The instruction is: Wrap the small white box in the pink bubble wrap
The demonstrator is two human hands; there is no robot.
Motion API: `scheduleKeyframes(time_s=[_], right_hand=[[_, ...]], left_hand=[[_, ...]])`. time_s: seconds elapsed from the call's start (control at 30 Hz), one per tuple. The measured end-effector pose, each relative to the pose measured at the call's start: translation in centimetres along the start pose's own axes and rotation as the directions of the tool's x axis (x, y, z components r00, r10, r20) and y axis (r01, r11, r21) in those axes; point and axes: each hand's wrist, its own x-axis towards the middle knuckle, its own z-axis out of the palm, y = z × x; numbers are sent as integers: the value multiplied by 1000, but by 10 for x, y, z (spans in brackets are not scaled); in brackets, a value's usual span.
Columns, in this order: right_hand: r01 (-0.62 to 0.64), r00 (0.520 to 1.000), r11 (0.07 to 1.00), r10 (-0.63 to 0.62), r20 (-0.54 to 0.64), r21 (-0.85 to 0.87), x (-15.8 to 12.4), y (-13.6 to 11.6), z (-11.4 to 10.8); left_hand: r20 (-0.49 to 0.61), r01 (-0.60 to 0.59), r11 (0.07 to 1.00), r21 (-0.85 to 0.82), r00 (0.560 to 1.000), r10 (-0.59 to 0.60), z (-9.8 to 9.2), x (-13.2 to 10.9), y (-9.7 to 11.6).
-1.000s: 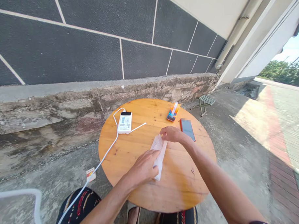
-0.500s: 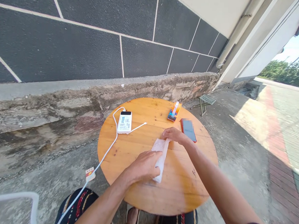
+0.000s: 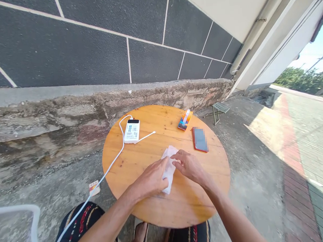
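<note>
A white tissue (image 3: 169, 170), folded into a long strip, lies on the round wooden table in front of me. My left hand (image 3: 153, 176) rests on its left side, index finger stretched along it and thumb apart near the lower end. On the other side, my right hand (image 3: 188, 164) touches the tissue's upper right part with fingertips, its thumb and fingers spread. Neither hand lifts the tissue from the wood. Right of the hands lies a phone (image 3: 200, 139) with a red edge.
On the table (image 3: 150, 118) are a white power bank (image 3: 132, 131) with a white cable (image 3: 115, 159) running off the left edge, and an orange-and-blue packet (image 3: 185, 120). A folding stool (image 3: 219, 110) stands beyond, near the wall (image 3: 77, 53). A small card-like box (image 3: 94, 188) lies on the ground.
My right hand has come down and left from the tissue's top corner to its right side, and the right-hand strip now lies folded over. My left hand stays on the tissue.
</note>
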Motion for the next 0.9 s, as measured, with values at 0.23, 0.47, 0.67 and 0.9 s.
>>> scheduleKeyframes(time_s=[0.23, 0.47, 0.67, 0.9], right_hand=[[-58, 992, 991, 45, -115, -118, -9, 3, 24], [49, 973, 992, -21, -231, 119, -58, -22, 33], [45, 982, 992, -21, -190, 121, -71, -36, 39], [-2, 977, 1000, 1, -212, -3, -83, -57, 52]], left_hand=[[-101, -67, 998, -17, 993, 65, 12, -10, -3], [-91, -83, 996, -11, 992, 82, 14, -8, -7], [-46, -58, 998, -21, 997, 57, 11, -4, -6], [-69, -18, 1000, -16, 997, 17, 14, -4, -4]])
